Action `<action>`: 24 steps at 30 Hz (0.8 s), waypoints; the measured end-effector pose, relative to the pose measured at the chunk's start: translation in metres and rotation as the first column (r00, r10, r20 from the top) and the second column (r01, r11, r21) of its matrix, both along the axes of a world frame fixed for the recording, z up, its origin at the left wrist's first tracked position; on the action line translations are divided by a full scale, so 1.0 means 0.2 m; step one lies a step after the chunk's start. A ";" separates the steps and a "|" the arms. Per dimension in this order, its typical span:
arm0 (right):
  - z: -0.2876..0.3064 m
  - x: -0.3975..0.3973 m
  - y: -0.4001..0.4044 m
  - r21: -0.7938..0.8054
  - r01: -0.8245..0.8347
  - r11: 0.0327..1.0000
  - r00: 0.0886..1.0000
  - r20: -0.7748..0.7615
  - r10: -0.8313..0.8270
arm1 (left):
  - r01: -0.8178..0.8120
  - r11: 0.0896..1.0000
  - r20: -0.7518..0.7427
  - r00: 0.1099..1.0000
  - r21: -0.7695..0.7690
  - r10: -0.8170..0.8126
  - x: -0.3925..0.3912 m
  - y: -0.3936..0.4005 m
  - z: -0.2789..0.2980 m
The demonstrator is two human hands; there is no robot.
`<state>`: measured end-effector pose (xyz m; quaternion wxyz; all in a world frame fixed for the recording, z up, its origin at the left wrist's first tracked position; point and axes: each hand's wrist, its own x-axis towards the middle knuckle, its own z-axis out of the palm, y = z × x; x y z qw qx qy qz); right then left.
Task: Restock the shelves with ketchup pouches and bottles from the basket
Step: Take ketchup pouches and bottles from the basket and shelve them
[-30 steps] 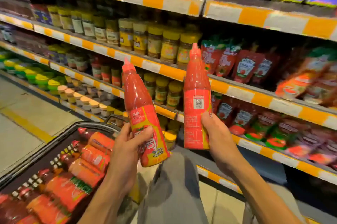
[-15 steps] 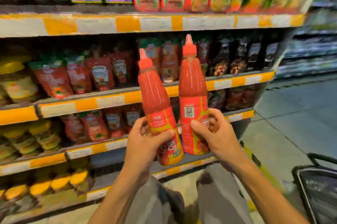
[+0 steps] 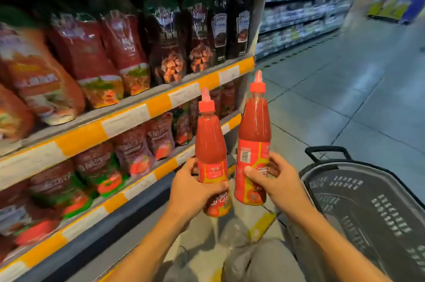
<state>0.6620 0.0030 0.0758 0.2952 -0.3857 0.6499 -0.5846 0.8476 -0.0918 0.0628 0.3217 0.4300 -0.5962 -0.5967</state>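
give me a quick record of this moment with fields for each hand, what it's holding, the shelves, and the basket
left hand: grips the left ketchup bottle low on its label, bottle upright
right hand: grips the right ketchup bottle at its label, bottle upright, held higher
bottles: red pointed caps on, side by side
shelves: to the left, stocked with red sauce pouches and dark pouches
basket: black, at lower right; the visible part shows no products
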 end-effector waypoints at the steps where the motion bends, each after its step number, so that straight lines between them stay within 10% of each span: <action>1: -0.07 -0.06 -0.03 0.021 0.022 1.000 1.000 0.004 -0.022 | 0.022 1.000 0.029 0.999 0.015 -0.023 -0.06 -0.05 -0.07; 12: -0.95 -0.50 -0.37 0.216 0.085 0.973 0.979 0.163 -0.121 | 0.146 0.976 0.317 0.929 0.159 -0.191 -0.52 -0.45 -0.87; 24: -1.74 -0.72 -0.64 0.353 0.094 0.931 0.995 -0.013 -0.096 | 0.091 0.974 0.327 0.932 0.205 -0.156 -0.71 -0.80 -1.54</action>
